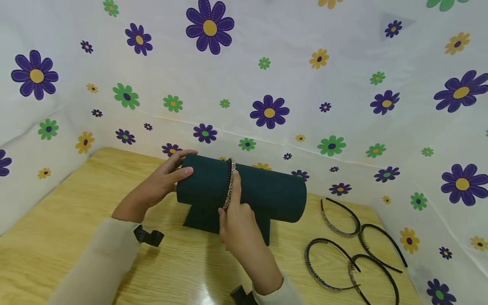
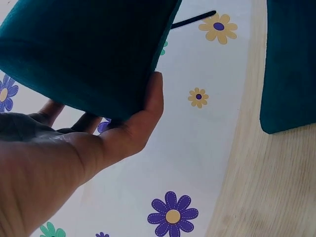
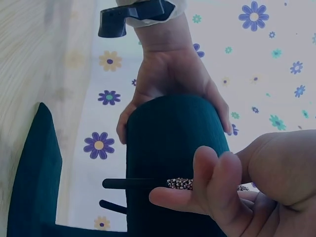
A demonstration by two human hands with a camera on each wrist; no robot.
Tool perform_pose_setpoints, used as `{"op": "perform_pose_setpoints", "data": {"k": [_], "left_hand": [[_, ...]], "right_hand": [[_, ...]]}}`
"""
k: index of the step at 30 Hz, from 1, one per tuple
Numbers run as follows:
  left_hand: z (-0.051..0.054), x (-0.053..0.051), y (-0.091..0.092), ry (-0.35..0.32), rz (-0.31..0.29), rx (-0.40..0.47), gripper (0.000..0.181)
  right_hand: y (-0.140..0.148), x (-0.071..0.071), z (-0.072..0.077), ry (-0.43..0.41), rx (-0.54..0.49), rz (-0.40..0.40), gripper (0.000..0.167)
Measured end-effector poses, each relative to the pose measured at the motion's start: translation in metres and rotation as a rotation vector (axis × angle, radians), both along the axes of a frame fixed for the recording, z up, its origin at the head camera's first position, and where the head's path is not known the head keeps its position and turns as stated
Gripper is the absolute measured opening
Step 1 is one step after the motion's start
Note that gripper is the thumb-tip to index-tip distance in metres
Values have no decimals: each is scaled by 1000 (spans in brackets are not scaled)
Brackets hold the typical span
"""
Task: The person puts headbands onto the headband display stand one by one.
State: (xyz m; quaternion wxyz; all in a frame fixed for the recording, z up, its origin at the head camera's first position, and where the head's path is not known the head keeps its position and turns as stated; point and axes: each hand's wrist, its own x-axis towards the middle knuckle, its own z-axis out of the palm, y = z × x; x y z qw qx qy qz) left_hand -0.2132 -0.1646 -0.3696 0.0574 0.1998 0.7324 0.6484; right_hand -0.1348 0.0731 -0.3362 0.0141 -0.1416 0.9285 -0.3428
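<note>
A dark green padded display stand (image 1: 274, 190) has a horizontal cylinder on an angled base. My left hand (image 1: 158, 184) grips its left end, thumb in front and fingers behind; the left wrist view shows this hand (image 2: 98, 143) against the cylinder (image 2: 89, 54). Around the middle of the cylinder sits a beaded headband (image 1: 230, 186) with comb teeth. With the index finger extended along the beads and the thumb near their lower part, my right hand (image 1: 245, 231) touches the band. In the right wrist view, two black band ends (image 3: 116, 183) stick out beyond the cylinder (image 3: 173, 133).
Several headbands lie on the wooden table (image 1: 160, 271) at the right, including one black band (image 1: 381, 231) and one with dark beads (image 1: 310, 264). A white cloth (image 1: 228, 80) printed with flowers rises behind and beside the table.
</note>
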Motion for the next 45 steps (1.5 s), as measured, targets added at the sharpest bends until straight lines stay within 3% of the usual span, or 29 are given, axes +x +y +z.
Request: {"op": "perform_pose_setpoints", "data": {"k": [9,22,27,29,31,34,37,39,43,45], "left_hand": [[-2,1,-2,-31,6,7,62],[-3,2,-2,-36,-2,76,69],[-2,1,-3,-31,0,64,68],[-1,1,-3,-35,-3,61,67],[0,1,-4,-34,-2,57,65],[0,1,-4,-37,3,52,64],[-1,1,-3,-36,16,28,63],[-1,1,-3,-36,22,14,63],[-2,1,-2,-40,26,18,63],[-2,1,-1,-44,18,34,64]], "right_hand": [[-18,-1,-3,-10,41,58,94],[-39,-2,-15,167,84,96,94],[-28,-3,-12,126,10,144,93],[-18,-4,-9,102,-56,169,92],[-6,-4,-4,133,-99,182,88],[20,-4,6,289,-110,175,72],[54,-8,18,456,-86,91,46],[82,-12,25,513,-81,46,30],[141,-17,29,516,-14,-64,21],[168,-17,24,460,44,-137,20]]}}
